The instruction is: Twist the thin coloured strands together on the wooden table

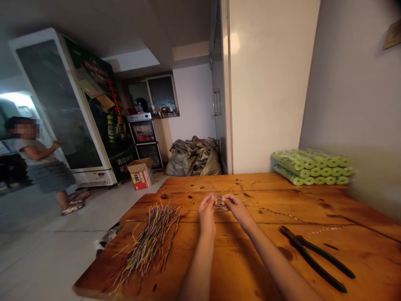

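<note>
Over the middle of the wooden table (238, 255), my left hand (207, 209) and my right hand (234, 207) are close together, thumbs and fingers pinched. Between the fingertips are thin wires (220, 196), too fine to tell one from another. More short wire pieces (222, 205) lie on the wood just beneath. To the left of my hands spreads a loose heap of thin coloured wires (150, 242). On the right, black-handled pliers (313, 255) rest with jaws pointing away from me. A thin, beaded-looking strand (291, 216) runs along the tabletop beyond them.
Green-wrapped rolls (313, 167) are stacked at the table's far right, beside a white cabinet (266, 83). Behind the table sit grey sacks (194, 156) and an open carton (140, 173). At left, a person (44, 159) stands by a tall drinks fridge (62, 104).
</note>
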`<state>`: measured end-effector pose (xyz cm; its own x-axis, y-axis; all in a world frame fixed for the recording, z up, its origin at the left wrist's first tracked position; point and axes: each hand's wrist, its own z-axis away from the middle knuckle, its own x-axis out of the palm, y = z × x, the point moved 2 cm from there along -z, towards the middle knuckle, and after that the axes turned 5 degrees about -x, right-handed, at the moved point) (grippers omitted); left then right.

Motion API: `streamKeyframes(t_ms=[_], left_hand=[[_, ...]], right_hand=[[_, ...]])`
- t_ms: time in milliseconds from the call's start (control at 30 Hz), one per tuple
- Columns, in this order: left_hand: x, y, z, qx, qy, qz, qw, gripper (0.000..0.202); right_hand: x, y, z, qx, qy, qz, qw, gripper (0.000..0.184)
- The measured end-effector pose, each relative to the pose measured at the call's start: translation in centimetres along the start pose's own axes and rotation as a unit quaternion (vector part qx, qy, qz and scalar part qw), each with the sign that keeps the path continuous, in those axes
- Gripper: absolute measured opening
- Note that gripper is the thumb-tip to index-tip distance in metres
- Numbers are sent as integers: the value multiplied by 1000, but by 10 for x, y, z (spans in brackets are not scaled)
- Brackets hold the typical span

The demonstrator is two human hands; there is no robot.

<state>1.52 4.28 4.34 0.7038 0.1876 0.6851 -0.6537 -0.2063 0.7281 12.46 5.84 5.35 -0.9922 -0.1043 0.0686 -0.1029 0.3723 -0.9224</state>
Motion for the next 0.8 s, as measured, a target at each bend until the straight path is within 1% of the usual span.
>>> streamKeyframes(t_ms=[267,400,633,800], left_hand=[[1,2,0,-7,-6,5,1000,27],[0,2,0,-8,-5,-9,1000,28],[-3,2,0,23,21,-38,999,29],[-3,3,-1,46,27,-55,997,27]], right_hand=[[-2,0,1,-2,-3,2,1000,21],[-3,2,-1,-1,-3,0,1000,23],[0,1,1,-1,-12,0,1000,24],[0,-2,1,-10,-8,1,1000,28]])
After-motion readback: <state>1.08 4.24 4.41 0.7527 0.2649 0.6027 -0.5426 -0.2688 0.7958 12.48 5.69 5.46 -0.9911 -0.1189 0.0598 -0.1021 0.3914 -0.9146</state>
